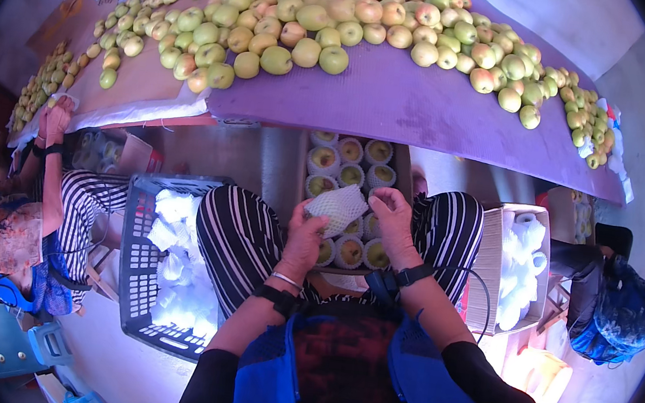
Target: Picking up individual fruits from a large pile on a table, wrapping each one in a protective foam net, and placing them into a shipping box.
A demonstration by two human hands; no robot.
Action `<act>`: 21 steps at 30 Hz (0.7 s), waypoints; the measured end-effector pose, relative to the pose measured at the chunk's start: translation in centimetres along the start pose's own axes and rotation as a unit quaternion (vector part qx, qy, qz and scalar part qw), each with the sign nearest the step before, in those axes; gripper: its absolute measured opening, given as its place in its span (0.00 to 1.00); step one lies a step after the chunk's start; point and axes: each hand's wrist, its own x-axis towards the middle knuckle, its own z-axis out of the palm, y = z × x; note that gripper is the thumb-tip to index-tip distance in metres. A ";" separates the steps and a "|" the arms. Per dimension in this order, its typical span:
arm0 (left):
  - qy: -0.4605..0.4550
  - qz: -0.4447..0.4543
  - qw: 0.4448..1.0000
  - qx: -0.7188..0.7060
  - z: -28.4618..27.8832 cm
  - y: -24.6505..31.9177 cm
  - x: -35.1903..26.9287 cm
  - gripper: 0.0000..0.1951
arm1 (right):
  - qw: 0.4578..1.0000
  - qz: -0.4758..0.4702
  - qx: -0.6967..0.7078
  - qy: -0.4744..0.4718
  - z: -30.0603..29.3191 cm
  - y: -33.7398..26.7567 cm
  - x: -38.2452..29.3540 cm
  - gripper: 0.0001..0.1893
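My left hand (305,238) grips a white foam net sleeve (338,206), held above a cardboard box between my knees. Whether an apple is inside the sleeve I cannot tell. My right hand (392,224) is at the sleeve's right end, fingers curled and fingertips beside its edge; contact there is unclear. Below both hands, the cardboard box (403,163) holds rows of apples (351,175) in white foam nets, stems up. My hands and the sleeve hide part of these rows.
A purple-covered table (369,105) ahead carries many loose apples (307,51). At my left stands a black plastic crate (138,276) of foam nets; at my right, a cardboard box (485,262) with more foam nets (520,272). A person (14,232) sits left, another person (615,300) right.
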 end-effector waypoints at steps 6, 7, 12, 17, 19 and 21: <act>-0.037 -0.009 0.999 -0.020 -0.7 -0.7 0.3 0.26 | 0.999 0.019 -0.009 -0.049 0.1 0.7 0.2 0.11; -0.043 -0.012 0.999 -0.024 -0.8 -0.8 0.4 0.26 | 0.998 0.046 -0.020 -0.048 0.1 0.7 0.2 0.10; -0.059 -0.023 0.998 -0.024 -0.7 -0.5 0.3 0.26 | 0.996 0.039 -0.009 -0.079 -0.2 0.2 0.1 0.04; -0.043 -0.092 0.991 -0.085 -0.3 0.1 -0.3 0.24 | 0.995 -0.055 -0.016 -0.078 0.1 -0.6 -0.4 0.04; -0.054 -0.097 0.988 -0.111 -0.2 0.2 -0.3 0.23 | 0.993 -0.051 0.015 -0.107 0.1 -1.0 -0.7 0.05; -0.068 -0.104 0.984 -0.127 -0.1 0.2 -0.2 0.22 | 0.982 -0.053 0.077 -0.162 0.3 -1.2 -0.8 0.06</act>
